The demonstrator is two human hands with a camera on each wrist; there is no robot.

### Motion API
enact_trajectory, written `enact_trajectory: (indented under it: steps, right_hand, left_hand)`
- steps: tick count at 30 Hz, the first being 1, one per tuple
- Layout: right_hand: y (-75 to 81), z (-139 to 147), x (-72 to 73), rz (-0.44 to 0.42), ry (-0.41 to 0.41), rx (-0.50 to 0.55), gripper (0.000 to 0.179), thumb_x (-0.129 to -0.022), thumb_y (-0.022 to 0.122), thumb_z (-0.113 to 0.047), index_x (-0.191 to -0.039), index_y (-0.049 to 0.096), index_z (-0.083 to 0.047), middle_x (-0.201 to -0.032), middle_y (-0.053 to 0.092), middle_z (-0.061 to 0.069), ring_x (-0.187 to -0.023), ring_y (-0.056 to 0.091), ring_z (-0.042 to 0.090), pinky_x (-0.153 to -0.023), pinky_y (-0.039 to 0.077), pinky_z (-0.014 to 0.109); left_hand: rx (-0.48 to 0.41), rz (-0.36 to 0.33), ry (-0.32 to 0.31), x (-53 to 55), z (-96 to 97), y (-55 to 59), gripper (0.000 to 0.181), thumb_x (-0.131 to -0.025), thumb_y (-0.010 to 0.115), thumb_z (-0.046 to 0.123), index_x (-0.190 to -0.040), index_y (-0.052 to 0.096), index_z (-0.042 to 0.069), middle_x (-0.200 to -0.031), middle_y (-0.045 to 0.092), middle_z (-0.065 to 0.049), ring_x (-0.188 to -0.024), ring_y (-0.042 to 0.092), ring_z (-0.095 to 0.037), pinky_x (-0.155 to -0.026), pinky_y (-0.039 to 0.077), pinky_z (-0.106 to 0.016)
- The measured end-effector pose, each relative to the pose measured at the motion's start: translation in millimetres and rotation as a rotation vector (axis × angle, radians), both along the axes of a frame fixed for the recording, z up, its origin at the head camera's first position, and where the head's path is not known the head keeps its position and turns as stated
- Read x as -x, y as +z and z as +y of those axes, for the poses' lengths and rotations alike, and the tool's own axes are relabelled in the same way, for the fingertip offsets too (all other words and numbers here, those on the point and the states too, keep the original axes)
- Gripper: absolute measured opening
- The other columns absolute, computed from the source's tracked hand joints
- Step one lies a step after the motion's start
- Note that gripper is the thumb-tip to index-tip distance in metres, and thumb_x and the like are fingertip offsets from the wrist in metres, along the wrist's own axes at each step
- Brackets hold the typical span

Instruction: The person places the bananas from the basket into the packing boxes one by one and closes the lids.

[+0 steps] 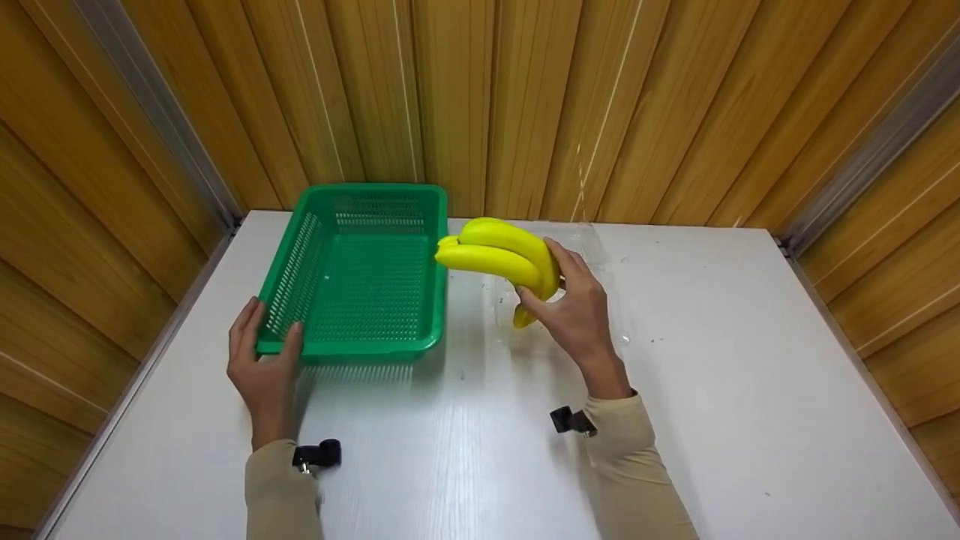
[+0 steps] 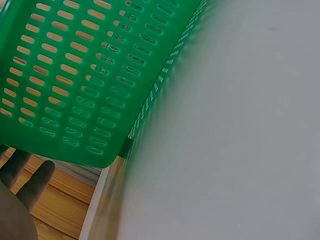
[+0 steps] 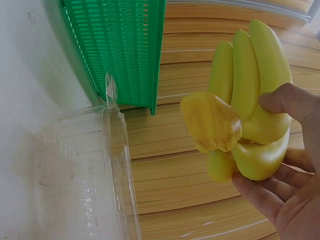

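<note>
A bunch of yellow bananas [image 1: 499, 251], smooth like plastic ones, is held up by my right hand [image 1: 577, 311], just right of the basket's rim. In the right wrist view the thumb lies across one banana and the other fingers [image 3: 262, 195] support the bunch from the opposite side. The cut-looking brown-yellow stem end [image 3: 212, 120] faces that camera. My left hand [image 1: 262, 367] touches the near left corner of the green basket [image 1: 352, 348], its fingers extended along the left side and thumb at the front rim. Nothing lies inside the basket.
A clear plastic container [image 3: 112, 165] stands on the white table [image 1: 720, 360] beneath the bananas, beside the basket. Wood-patterned panels [image 1: 517, 105] rise behind the table and at both sides. Black camera mounts [image 1: 319, 454] sit at both wrists.
</note>
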State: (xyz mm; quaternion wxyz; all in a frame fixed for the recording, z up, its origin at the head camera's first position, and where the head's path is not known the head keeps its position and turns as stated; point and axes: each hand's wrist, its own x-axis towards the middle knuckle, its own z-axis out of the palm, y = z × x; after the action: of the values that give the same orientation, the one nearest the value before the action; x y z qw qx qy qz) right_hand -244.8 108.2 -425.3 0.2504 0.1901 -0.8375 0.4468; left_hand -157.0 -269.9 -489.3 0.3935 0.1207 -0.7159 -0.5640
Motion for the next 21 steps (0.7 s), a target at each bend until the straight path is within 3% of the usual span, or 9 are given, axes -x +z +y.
enact_trajectory:
  steps: [6,14,21]
  right_hand:
    - [3.0,4.7,1.2,0.008,-0.004,-0.009,0.072,-0.088,0.088,-0.017,-0.149,0.057,0.002,-0.136,0.065,0.014,-0.112,0.065,0.023,-0.093,0.060,0.039]
    - [5.8,9.6,1.0,0.044,-0.020,-0.026,0.073,-0.086,0.089,-0.016,-0.149,0.057,0.003,-0.135,0.065,0.016,-0.110,0.066,0.025,-0.092,0.061,0.039]
    - [9.5,11.0,-1.0,0.055,-0.025,-0.054,0.073,-0.087,0.089,-0.016,-0.149,0.056,0.004,-0.136,0.065,0.017,-0.109,0.066,0.026,-0.091,0.060,0.038]
  left_hand:
    - [0.019,0.023,-0.002,1.2,-0.6,-0.8,0.055,-0.094,0.077,-0.001,-0.146,0.060,-0.007,-0.155,0.053,-0.018,-0.149,0.043,-0.024,-0.122,0.034,-0.030]
    - [0.012,-0.004,0.005,1.2,-2.6,-1.7,0.057,-0.095,0.077,0.003,-0.149,0.059,-0.003,-0.157,0.052,-0.013,-0.149,0.042,-0.019,-0.122,0.034,-0.030]
    - [0.034,0.029,0.006,-0.2,-5.2,-1.7,0.055,-0.094,0.077,0.001,-0.146,0.060,-0.007,-0.155,0.053,-0.017,-0.148,0.044,-0.022,-0.122,0.035,-0.030]
